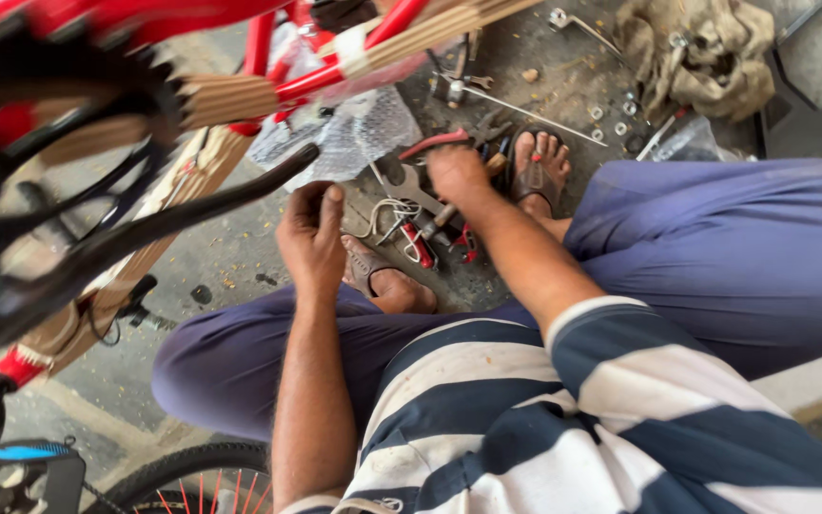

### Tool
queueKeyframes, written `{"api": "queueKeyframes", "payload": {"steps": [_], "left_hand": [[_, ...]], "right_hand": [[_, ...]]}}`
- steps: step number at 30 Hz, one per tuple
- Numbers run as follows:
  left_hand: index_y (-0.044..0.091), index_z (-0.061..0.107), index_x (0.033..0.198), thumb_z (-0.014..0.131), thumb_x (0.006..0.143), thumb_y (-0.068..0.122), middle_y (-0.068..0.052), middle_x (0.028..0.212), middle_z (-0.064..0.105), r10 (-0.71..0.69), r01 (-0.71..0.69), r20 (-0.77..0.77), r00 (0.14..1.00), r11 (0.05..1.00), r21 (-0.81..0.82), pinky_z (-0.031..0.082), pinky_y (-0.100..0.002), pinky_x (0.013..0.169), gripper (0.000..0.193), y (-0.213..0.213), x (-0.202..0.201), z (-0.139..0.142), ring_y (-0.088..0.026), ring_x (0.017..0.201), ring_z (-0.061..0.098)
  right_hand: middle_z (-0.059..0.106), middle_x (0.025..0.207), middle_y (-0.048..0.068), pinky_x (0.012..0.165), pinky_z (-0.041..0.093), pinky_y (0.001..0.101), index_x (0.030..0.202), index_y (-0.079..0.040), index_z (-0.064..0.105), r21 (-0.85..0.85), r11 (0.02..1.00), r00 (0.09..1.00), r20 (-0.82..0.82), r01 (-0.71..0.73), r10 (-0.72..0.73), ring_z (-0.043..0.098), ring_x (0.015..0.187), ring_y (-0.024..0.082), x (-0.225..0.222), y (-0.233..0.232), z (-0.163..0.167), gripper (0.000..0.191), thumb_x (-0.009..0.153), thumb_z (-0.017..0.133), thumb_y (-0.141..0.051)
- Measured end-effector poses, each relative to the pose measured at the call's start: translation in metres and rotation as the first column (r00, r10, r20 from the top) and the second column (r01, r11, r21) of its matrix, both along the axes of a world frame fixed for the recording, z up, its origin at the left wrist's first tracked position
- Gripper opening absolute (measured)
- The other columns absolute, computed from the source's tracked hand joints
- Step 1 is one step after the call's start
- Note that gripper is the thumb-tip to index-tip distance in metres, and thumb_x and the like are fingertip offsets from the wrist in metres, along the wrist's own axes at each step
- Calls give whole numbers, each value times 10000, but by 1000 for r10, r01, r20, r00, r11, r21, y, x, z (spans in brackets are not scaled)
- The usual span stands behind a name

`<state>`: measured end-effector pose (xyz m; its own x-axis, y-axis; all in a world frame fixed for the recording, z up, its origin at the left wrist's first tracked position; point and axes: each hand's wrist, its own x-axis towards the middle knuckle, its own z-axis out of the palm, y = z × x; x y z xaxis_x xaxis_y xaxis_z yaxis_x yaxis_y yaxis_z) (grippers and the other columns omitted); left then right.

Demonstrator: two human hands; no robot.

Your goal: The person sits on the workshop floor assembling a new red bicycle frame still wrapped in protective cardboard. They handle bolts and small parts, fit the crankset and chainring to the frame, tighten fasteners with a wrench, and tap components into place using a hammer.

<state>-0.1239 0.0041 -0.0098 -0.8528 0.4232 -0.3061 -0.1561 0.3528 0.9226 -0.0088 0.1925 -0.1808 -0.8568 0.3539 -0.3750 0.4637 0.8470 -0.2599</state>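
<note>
My left hand (310,231) is raised in front of me with its fingers pinched together on something small that I cannot make out, right beside the end of a black crank arm (204,211) of a red bicycle (107,19). My right hand (456,175) reaches down into a pile of hand tools (425,228) on the concrete floor between my sandalled feet; its fingers are curled over the tools, next to red-handled pliers (438,143) and a wooden handle. Whether it grips one is hidden.
The red bicycle frame, wrapped in cardboard and bubble wrap (349,133), fills the upper left with its black chainring (59,124). Nuts, a long rod (525,105) and wrenches lie scattered ahead. A dirty rag (706,52) sits at the top right. Another wheel (192,476) is at the bottom left.
</note>
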Motion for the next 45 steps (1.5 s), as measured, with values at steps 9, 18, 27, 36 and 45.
{"api": "queueKeyframes", "payload": {"steps": [9,18,27,36,45], "left_hand": [[7,710,1073,712,992,256,-21,865,723,58,-52,-115,992,997,56,507,-254,702,262,10,2,30,-70,764,583],[24,730,1116,727,981,313,-35,856,732,169,-118,-232,958,969,217,521,-269,691,319,16,4,63,-83,750,628],[77,629,1309,612,1014,388,-119,965,733,81,77,-430,899,938,339,535,-380,708,428,52,-21,140,-247,755,679],[67,640,1081,546,1062,358,-135,913,742,115,124,-527,842,910,396,541,-441,707,306,70,-18,135,-359,878,730],[51,637,1041,568,1061,339,-163,869,725,112,108,-528,842,923,369,517,-466,683,297,71,-17,134,-388,837,705]], "right_hand": [[753,893,30,650,560,273,1049,-53,670,-929,307,884,41,205,-466,681,739,99,-23,14,136,199,969,636,-231],[694,945,101,701,502,257,1128,-2,595,-850,488,644,-489,-200,-588,618,775,124,3,-4,363,168,1000,675,-75],[687,1179,245,891,564,354,1215,-19,471,-1,898,73,-997,-440,34,688,1010,271,-42,-16,440,153,1090,560,-20],[701,1133,205,900,575,422,1166,7,544,300,887,108,-928,-352,357,713,1027,335,-74,-29,464,88,1088,586,-1],[719,1056,163,809,592,336,1162,1,602,-22,931,148,-988,-365,35,722,883,226,-62,-37,475,117,1129,539,-92]]}}
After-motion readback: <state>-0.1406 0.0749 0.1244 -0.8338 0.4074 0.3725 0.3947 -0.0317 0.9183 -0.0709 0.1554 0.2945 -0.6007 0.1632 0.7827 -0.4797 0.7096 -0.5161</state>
